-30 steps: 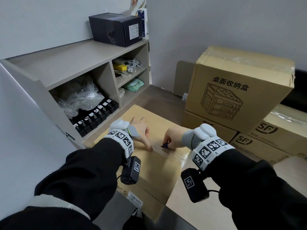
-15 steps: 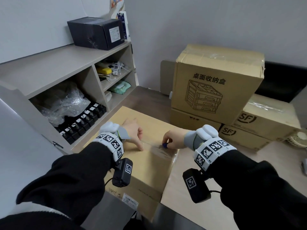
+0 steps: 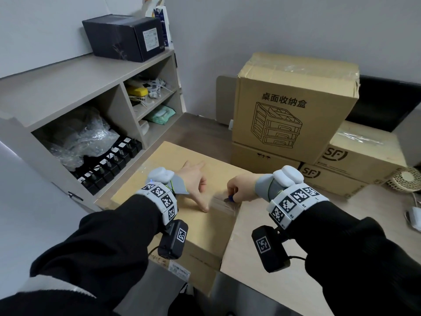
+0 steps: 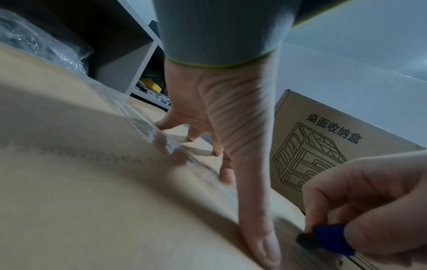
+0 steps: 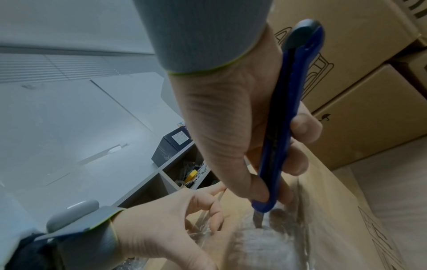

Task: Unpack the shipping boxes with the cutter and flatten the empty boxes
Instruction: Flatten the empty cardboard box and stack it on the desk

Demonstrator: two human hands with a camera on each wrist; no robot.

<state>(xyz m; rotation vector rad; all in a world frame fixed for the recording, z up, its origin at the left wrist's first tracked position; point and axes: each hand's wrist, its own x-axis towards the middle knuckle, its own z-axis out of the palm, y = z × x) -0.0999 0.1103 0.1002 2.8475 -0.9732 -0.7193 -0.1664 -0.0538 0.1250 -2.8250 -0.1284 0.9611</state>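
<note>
The flat brown cardboard shipping box (image 3: 182, 197) lay on the bench, its top seam covered with clear packing tape (image 3: 224, 205). The right hand (image 3: 242, 188) had a closed grip round the blue plastic cutter (image 5: 286, 117), whose blade tip met the tape near the box's right edge. Just beside the cutter, the left hand (image 3: 193, 181) pressed straight fingers (image 4: 258, 228) on the box top.
</note>
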